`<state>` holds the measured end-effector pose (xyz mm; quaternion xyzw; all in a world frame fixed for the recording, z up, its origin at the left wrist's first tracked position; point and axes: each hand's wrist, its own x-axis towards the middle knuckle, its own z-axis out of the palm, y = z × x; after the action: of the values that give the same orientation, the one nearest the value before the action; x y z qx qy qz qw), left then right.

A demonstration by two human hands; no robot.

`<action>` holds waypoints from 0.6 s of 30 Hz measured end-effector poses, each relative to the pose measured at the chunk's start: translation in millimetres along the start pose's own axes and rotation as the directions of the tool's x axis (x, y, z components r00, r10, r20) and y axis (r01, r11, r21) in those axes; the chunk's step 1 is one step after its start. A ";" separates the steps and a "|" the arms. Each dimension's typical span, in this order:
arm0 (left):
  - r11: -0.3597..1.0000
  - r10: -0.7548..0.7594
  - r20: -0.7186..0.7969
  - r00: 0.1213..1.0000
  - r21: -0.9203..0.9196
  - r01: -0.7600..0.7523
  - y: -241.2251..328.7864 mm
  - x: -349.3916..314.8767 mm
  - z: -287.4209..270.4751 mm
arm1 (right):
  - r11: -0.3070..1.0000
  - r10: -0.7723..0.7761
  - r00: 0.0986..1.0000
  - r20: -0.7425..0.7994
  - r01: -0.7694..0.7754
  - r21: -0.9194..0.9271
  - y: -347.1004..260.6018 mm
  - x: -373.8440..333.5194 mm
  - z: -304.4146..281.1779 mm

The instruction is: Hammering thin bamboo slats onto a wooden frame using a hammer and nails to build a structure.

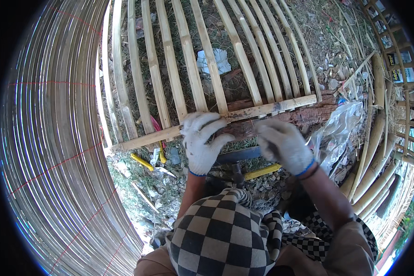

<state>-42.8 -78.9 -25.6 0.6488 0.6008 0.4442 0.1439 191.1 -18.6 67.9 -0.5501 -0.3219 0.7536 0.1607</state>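
Note:
A lattice of split bamboo slats (174,76) lies ahead of me, their near ends joined to a bamboo crosspiece (149,139). My left hand (201,141), in a white knit glove, rests on that crosspiece with its fingers spread. To its right, my gloved right hand (283,145) hovers just on the near side of the crosspiece. Its fingers are pinched together; anything between them is too small to make out. Below the hands are a dark hammer head (238,174) and a yellow handle (262,172). A dark flat bar (239,155) lies between the hands.
Yellow-handled tools (142,162) lie left of my left hand. A rough reddish-brown log (303,115) runs under the crosspiece. Clear plastic sheeting (338,133) lies at right, near bamboo poles (377,147). A large slatted bamboo panel (55,119) with red cords fills the left side.

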 end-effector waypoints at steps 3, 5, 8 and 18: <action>0.998 0.003 0.004 1.000 -0.058 -0.003 5.5 1.3 10.3 | 0.948 0.038 0.995 0.088 -0.064 0.312 32.4 22.1 25.2; 0.998 0.053 0.008 0.999 -0.027 -0.053 3.7 -0.5 8.0 | 0.917 0.058 0.995 0.085 -0.087 0.389 43.3 26.6 36.3; 0.999 0.028 -0.012 1.000 -0.036 -0.029 0.1 -7.4 6.9 | 0.847 0.079 0.997 0.024 -0.080 0.525 53.9 35.5 47.0; 0.994 -0.082 -0.090 0.993 -0.081 0.074 5.7 -2.4 22.1 | 0.980 0.005 1.000 -0.021 -0.001 0.198 72.5 38.9 35.2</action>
<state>-22.3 -74.7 -34.8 0.5973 0.6140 0.4911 0.1582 153.0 -60.0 -1.8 -0.5400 -0.2428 0.7761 0.2172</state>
